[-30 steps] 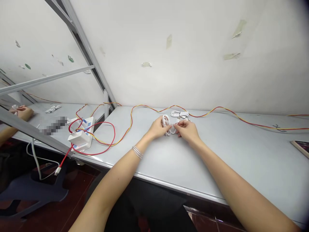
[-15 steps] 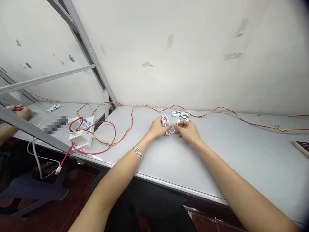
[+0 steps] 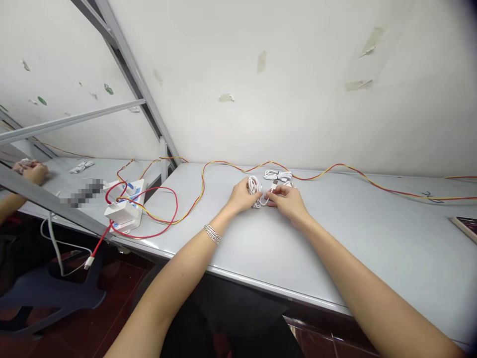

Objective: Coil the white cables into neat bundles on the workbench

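A coiled white cable is held in my left hand, with the thumb across the loops. My right hand pinches the USB plug end of that cable, just right of the coil. A short length of cable curves between the two hands. Behind my right hand, a tied bundle of white cable lies on the grey table. Another bit of white cable shows beside my right fingers, partly hidden by them.
A red and yellow wire runs along the table's back. White adapters sit on a power strip at left. Beyond the metal frame, another person's hands hold something white. A flat framed object lies at right.
The USB plug in my right hand has turned, now showing a darker face. My left hand keeps hold of the coil. The other person's hands have shifted slightly.
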{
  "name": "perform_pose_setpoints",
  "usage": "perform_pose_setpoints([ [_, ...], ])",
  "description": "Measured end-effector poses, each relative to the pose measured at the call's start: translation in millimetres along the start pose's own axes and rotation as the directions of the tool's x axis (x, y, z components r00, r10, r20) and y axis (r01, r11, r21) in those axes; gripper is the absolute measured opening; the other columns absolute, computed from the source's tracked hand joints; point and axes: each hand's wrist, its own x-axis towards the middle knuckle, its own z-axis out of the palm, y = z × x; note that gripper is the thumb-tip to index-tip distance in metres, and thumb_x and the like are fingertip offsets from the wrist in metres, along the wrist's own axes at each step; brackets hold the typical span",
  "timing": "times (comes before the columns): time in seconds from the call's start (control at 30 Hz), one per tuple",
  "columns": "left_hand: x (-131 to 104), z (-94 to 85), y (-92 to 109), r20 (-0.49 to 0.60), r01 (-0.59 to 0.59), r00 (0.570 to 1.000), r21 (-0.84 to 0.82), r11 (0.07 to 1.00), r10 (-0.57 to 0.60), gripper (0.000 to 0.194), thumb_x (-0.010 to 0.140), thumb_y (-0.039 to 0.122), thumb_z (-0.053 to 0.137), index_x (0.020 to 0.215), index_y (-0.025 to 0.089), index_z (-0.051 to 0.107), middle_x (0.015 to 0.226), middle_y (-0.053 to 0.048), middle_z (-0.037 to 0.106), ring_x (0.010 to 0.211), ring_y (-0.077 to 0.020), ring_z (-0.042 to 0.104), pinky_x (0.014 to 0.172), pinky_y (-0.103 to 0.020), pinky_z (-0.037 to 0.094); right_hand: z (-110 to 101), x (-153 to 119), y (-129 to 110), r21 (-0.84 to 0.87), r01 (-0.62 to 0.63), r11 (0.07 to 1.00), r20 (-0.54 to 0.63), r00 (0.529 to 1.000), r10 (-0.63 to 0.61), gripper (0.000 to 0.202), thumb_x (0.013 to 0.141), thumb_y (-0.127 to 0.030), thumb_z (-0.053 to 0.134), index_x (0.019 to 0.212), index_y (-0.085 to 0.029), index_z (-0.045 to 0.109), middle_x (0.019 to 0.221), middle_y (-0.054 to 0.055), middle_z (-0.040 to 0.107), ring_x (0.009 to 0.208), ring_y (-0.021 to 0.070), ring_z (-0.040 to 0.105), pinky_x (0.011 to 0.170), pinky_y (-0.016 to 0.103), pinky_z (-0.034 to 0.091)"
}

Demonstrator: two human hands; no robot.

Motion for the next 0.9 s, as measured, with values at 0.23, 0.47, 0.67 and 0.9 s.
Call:
perform_pose_setpoints([
  [0.23,-2.7,-1.8,5.5,-0.001,-0.029,1.000,0.061,0.998,0.029,0.027,0.072,0.017,0.076,0.094,0.018,0.060,0.086,-0.003,0.070,0.079,-0.0171,0.064,0.078,-0.029,0.052,-0.2,-0.1,0.1,-0.006,0.020,1.000,0.023,1.000,-0.020,0.015,0.077,-0.022,0.077,0.072,-0.017,0.064,0.084,0.005,0.073,0.076,0.0178,0.071,0.071,0.030,0.064],
  [0.47,-2.8,-2.1,7.0,-0.034,-0.040,0.999,0.061,0.997,0.043,0.028,0.073,0.017,0.075,0.095,0.019,0.059,0.085,-0.002,0.069,0.079,-0.0171,0.064,0.077,-0.029,0.051,-0.1,-1.3,-1.7,-0.003,0.033,0.999,0.032,0.999,-0.033,0.020,0.076,-0.025,0.080,0.069,-0.017,0.063,0.084,0.006,0.072,0.078,0.0187,0.070,0.067,0.030,0.064],
  [0.67,-4.3,-3.3,10.8,-0.045,-0.066,0.996,0.110,0.992,0.072,0.026,0.075,0.019,0.073,0.097,0.019,0.058,0.086,-0.003,0.069,0.078,-0.0178,0.063,0.075,-0.029,0.050,1.7,-3.2,-5.4,0.003,0.016,1.000,0.016,1.000,-0.016,0.015,0.078,-0.018,0.077,0.072,-0.016,0.064,0.084,0.007,0.071,0.077,0.0177,0.069,0.064,0.029,0.064],
  [0.9,-6.0,-4.3,13.5,-0.054,-0.080,0.995,0.122,0.989,0.087,0.025,0.075,0.020,0.073,0.096,0.020,0.058,0.085,-0.002,0.068,0.076,-0.0171,0.061,0.076,-0.029,0.049,3.1,-4.7,-8.2,0.002,0.005,1.000,0.008,1.000,-0.005,0.011,0.078,-0.014,0.075,0.073,-0.014,0.066,0.084,0.006,0.070,0.078,0.0177,0.069,0.063,0.028,0.063],
])
